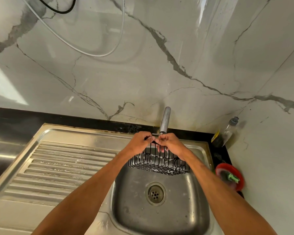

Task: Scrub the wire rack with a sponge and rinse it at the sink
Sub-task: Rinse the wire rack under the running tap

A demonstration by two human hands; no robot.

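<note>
Head view: the black wire rack (159,162), a basket-shaped grid of thin metal rods, is held over the far side of the stainless steel sink basin (159,216), directly below the chrome tap (165,120). The rack is gripped along its upper far rim by both hands. The left hand (138,143) is closed on the rim from the left, and the right hand (171,144) is closed on it from the right, so that the fingertips nearly meet at the middle of the rim, just under the spout. The rack hangs downward and toward the person from each grip, with its long axis running left to right across the basin. Neither hand is clearly nearer to it; both are in contact.

White suds are seen along the lower front wires and on the floor of the rack, so the rinsing is judged to be unfinished. Whether water is running cannot be told. No sponge is seen in either hand; a green scrubber (232,178) lies in a red round dish (230,177) on the black table at the right edge of the sink, well apart from the hands, near a clear plastic soap bottle (227,132). For the suds to be reached by the stream, the soapy lower wires would probably need to be brought under the spout.
</note>
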